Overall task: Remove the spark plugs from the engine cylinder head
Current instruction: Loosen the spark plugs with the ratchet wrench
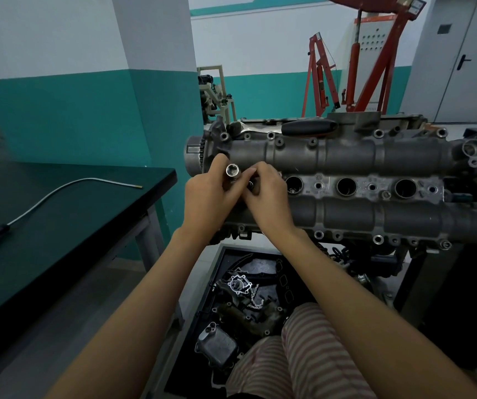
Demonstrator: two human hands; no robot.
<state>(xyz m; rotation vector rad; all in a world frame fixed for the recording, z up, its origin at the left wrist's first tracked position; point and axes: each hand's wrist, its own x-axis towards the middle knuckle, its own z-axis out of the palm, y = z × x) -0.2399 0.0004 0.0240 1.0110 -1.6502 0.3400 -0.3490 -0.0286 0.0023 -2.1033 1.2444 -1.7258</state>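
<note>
Your left hand (211,194) curls around a silver socket (233,171) whose open end faces up, and your right hand (266,194) pinches at something small and dark just beside it, over the left end of the cylinder head (361,165); whether that is a spark plug you cannot tell. Three open plug wells (346,187) stand in a row to the right, and a ratchet (297,126) lies along the head's far edge. Below, a black tray (222,254) holds loose engine parts and a chain (256,300).

Three open plug wells (346,186) (a fourth may hide under the hands), one socket (233,171), one ratchet (286,127), two hands (211,194).
</note>
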